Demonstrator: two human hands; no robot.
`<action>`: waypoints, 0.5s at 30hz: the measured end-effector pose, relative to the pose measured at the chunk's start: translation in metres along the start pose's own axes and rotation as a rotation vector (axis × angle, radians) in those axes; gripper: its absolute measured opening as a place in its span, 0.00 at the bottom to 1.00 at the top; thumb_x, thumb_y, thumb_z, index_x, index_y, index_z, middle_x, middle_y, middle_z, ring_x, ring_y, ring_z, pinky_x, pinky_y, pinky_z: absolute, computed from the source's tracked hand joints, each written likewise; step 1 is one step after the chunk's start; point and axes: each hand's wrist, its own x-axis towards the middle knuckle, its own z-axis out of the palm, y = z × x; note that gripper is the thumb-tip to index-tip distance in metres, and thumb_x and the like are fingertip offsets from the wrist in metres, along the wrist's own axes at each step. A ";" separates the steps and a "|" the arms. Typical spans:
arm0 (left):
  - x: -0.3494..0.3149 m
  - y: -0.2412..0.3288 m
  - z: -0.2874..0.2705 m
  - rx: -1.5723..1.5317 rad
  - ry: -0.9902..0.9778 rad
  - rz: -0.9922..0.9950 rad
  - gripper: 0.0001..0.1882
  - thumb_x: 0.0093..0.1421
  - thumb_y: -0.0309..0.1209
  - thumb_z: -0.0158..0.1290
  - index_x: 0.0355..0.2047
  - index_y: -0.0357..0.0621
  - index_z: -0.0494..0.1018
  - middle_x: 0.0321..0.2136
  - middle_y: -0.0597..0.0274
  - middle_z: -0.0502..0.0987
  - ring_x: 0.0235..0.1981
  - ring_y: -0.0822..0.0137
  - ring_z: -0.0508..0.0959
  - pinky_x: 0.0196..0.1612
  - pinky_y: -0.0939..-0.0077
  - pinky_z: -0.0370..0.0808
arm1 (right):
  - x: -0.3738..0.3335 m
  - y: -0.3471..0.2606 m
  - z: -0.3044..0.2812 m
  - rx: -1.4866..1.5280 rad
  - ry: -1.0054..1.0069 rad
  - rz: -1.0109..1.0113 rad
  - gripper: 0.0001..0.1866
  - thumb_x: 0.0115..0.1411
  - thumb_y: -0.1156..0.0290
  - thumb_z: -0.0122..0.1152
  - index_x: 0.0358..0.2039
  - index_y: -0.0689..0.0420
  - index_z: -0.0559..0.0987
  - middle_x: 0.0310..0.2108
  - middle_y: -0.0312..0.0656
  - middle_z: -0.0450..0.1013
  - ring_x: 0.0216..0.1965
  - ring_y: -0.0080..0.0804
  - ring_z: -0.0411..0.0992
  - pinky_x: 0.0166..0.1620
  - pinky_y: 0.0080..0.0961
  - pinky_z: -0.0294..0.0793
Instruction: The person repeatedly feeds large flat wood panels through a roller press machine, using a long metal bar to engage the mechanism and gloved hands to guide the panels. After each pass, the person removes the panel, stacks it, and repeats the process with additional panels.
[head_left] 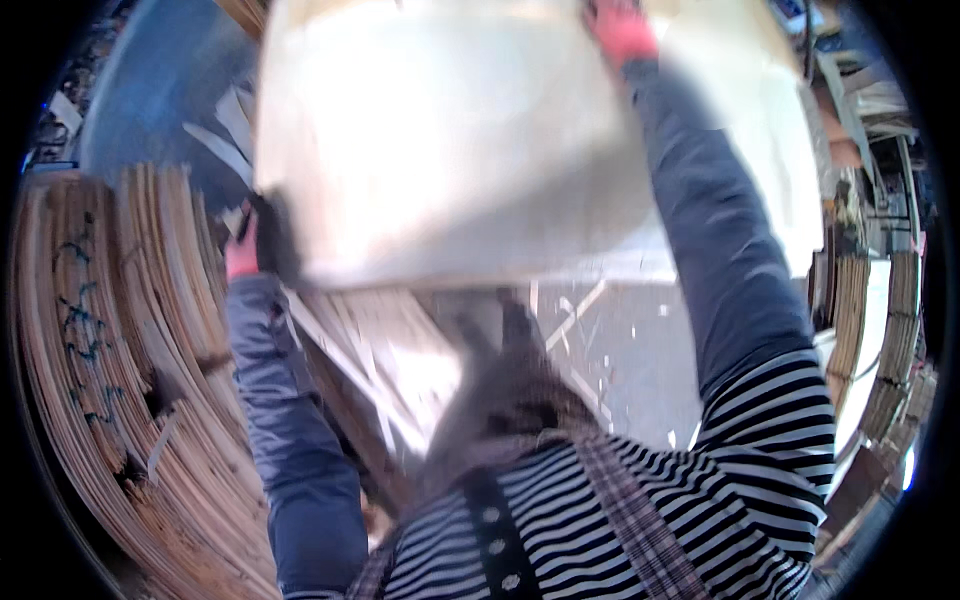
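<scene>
A wide, pale sheet of wood veneer (450, 130) spreads out before me, bright and blurred by motion. At its near left corner is my left hand (245, 245) in a pink and dark glove, closed on the sheet's edge. My right arm reaches far forward across the sheet. My right hand (622, 32), also in a pink glove, rests on the sheet near the top of the view. Its fingers are smeared and partly cut off by the picture's edge. Whether other sheets lie beneath this one cannot be made out.
Tall stacks of thin wood sheets (170, 350) stand close on my left. More stacked sheets (850, 320) line the right side. Loose wood strips (360, 350) and scraps lie on the floor below the near edge. A blue-grey surface (150, 90) with scraps is at the far left.
</scene>
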 end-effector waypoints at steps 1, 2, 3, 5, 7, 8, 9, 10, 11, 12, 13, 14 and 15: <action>0.012 0.004 -0.011 0.055 0.349 0.645 0.19 0.55 0.28 0.42 0.49 0.37 0.62 0.47 0.51 0.66 0.47 0.60 0.69 0.49 0.72 0.65 | -0.006 -0.003 0.002 -0.207 0.148 -0.223 0.24 0.56 0.66 0.42 0.55 0.53 0.59 0.54 0.42 0.57 0.56 0.40 0.53 0.57 0.42 0.48; 0.024 0.031 -0.016 -0.031 0.117 0.059 0.19 0.56 0.29 0.42 0.48 0.39 0.64 0.46 0.51 0.68 0.46 0.62 0.69 0.49 0.72 0.65 | -0.003 -0.003 0.001 -0.296 -0.018 -0.133 0.25 0.57 0.69 0.37 0.57 0.49 0.54 0.58 0.40 0.50 0.60 0.40 0.47 0.59 0.46 0.40; 0.018 0.018 -0.008 -0.080 0.203 0.221 0.18 0.56 0.29 0.42 0.48 0.40 0.64 0.45 0.52 0.68 0.46 0.62 0.70 0.49 0.72 0.66 | 0.000 -0.002 -0.005 -0.147 -0.065 -0.080 0.26 0.56 0.70 0.37 0.57 0.49 0.54 0.58 0.41 0.50 0.60 0.41 0.46 0.59 0.47 0.40; 0.010 0.051 -0.014 -0.277 0.205 0.348 0.17 0.57 0.31 0.43 0.46 0.40 0.66 0.44 0.52 0.69 0.46 0.61 0.69 0.49 0.73 0.65 | -0.013 -0.003 -0.022 -0.125 -0.018 -0.105 0.26 0.56 0.66 0.41 0.57 0.50 0.55 0.56 0.43 0.54 0.56 0.43 0.52 0.57 0.46 0.45; -0.005 0.090 -0.029 -0.566 0.179 0.163 0.16 0.57 0.32 0.45 0.44 0.38 0.68 0.43 0.52 0.69 0.47 0.59 0.68 0.50 0.73 0.64 | -0.032 -0.005 -0.044 -0.153 0.056 -0.175 0.28 0.54 0.64 0.45 0.56 0.52 0.55 0.54 0.45 0.57 0.53 0.43 0.57 0.55 0.44 0.52; -0.004 0.078 -0.018 -0.697 0.213 0.012 0.16 0.57 0.33 0.46 0.43 0.37 0.68 0.43 0.52 0.69 0.47 0.58 0.67 0.50 0.71 0.63 | -0.039 -0.020 -0.060 -0.142 0.053 -0.207 0.29 0.53 0.64 0.46 0.56 0.54 0.55 0.53 0.45 0.58 0.53 0.43 0.58 0.55 0.43 0.53; 0.000 0.103 -0.037 -0.816 0.226 -0.026 0.16 0.56 0.33 0.47 0.43 0.37 0.69 0.43 0.52 0.69 0.48 0.58 0.66 0.50 0.71 0.63 | -0.054 -0.021 -0.073 -0.157 0.072 -0.205 0.30 0.51 0.65 0.48 0.55 0.54 0.56 0.53 0.45 0.59 0.53 0.42 0.58 0.55 0.43 0.53; -0.013 0.134 -0.070 -0.919 0.248 -0.087 0.15 0.56 0.32 0.47 0.42 0.38 0.69 0.43 0.52 0.69 0.49 0.58 0.65 0.51 0.71 0.62 | -0.067 -0.034 -0.099 -0.102 0.055 -0.228 0.30 0.50 0.64 0.50 0.54 0.55 0.58 0.52 0.45 0.59 0.51 0.43 0.60 0.54 0.43 0.54; -0.016 0.151 -0.089 -0.802 0.280 -0.043 0.15 0.55 0.32 0.48 0.42 0.39 0.69 0.43 0.52 0.69 0.49 0.58 0.65 0.51 0.71 0.62 | -0.081 -0.040 -0.121 -0.056 0.056 -0.252 0.29 0.49 0.64 0.51 0.53 0.54 0.61 0.51 0.44 0.60 0.50 0.43 0.60 0.54 0.43 0.54; -0.021 0.163 -0.103 -0.673 0.310 -0.011 0.15 0.54 0.31 0.49 0.42 0.41 0.69 0.44 0.53 0.69 0.49 0.58 0.64 0.51 0.71 0.61 | -0.093 -0.045 -0.135 0.001 0.051 -0.277 0.28 0.48 0.65 0.51 0.52 0.54 0.63 0.50 0.44 0.60 0.49 0.43 0.60 0.54 0.43 0.54; -0.027 0.172 -0.111 -0.584 0.355 0.006 0.15 0.53 0.31 0.50 0.42 0.42 0.70 0.43 0.55 0.70 0.48 0.58 0.66 0.51 0.71 0.61 | -0.098 -0.054 -0.153 0.009 -0.044 -0.244 0.29 0.44 0.64 0.55 0.50 0.52 0.65 0.49 0.43 0.61 0.49 0.42 0.60 0.53 0.41 0.55; -0.030 0.175 -0.114 -0.494 0.400 0.021 0.16 0.52 0.31 0.51 0.42 0.43 0.70 0.42 0.56 0.71 0.46 0.59 0.67 0.50 0.71 0.62 | -0.099 -0.063 -0.168 0.019 -0.140 -0.213 0.31 0.39 0.63 0.59 0.49 0.49 0.67 0.49 0.42 0.62 0.49 0.40 0.59 0.53 0.40 0.55; -0.034 0.166 -0.107 -0.493 0.402 -0.038 0.17 0.52 0.31 0.52 0.42 0.41 0.70 0.42 0.55 0.70 0.44 0.61 0.68 0.48 0.73 0.63 | -0.098 -0.067 -0.178 0.049 -0.169 -0.224 0.30 0.40 0.63 0.58 0.48 0.49 0.67 0.49 0.42 0.62 0.50 0.41 0.59 0.53 0.42 0.54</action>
